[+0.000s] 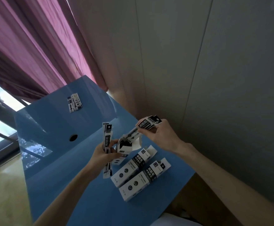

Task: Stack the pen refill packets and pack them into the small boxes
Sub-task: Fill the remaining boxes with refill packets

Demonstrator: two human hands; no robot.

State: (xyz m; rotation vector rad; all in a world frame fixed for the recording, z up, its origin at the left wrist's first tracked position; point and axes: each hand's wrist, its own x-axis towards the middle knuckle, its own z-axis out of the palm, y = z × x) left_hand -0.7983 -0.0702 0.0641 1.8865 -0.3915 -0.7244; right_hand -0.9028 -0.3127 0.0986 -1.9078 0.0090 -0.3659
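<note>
Centre frame: left hand (103, 152) grips long flat packet (107, 149) and open card box (125, 146). Right hand (159, 134) pinches glossy packets (147, 125), feeding box mouth. Blue table (77, 185).

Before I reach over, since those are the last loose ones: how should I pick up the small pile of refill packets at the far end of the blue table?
The small pile of black-and-white refill packets lies flat and alone on the glossy blue table. Probably come from above and pinch its two long edges near the middle; the thin flat packets offer little height.
</note>
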